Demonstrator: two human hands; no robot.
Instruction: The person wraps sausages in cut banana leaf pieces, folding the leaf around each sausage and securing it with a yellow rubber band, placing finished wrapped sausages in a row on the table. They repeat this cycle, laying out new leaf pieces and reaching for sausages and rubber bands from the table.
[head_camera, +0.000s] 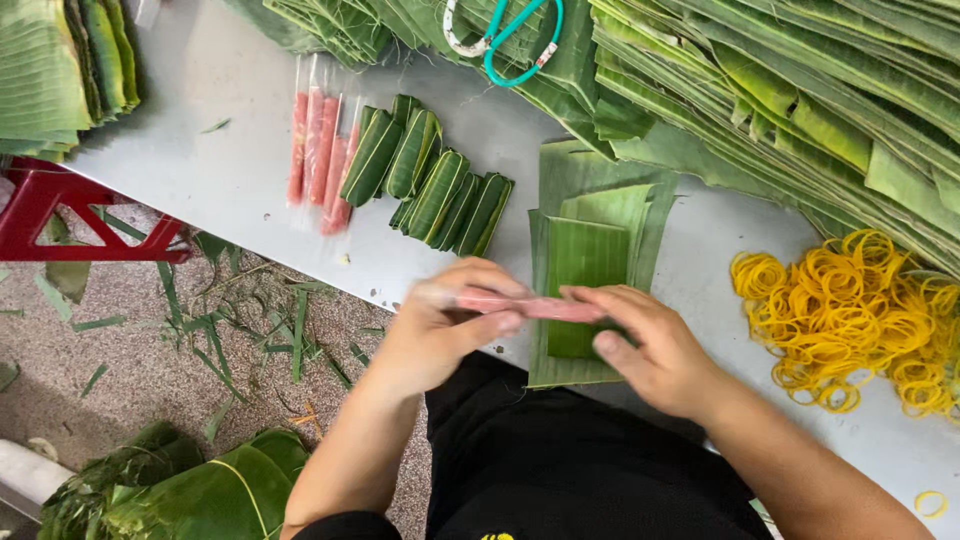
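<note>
Head view shows me holding a pink sausage stick (530, 305) in clear plastic, level and crosswise, just above a small pile of cut banana leaf pieces (585, 255) on the grey desk (230, 170). My left hand (445, 325) is curled around the stick's left end, thumb pressed along its underside, fingers closed over the top. My right hand (640, 345) pinches the other end between thumb and fingertips, the remaining fingers loosely bent. Both hands are clamped on the same stick, close together, with only its middle showing between them; the picture is blurred there, so I cannot tell whether the plastic is being peeled.

As I judge it, I am at the step of readying one stick over the top leaf. The next move, I think, calls for laying it straight across the leaf's near edge, square to the ribs, so the leaf can roll tight without splitting.

Farther back on the desk lie more pink sticks in plastic (318, 150) and, beside them, a row of finished green rolls (430, 185). A heap of yellow rubber bands (850, 320) sits to my right, well within reach. Long stacked leaves (800, 90) cover the far side.
</note>
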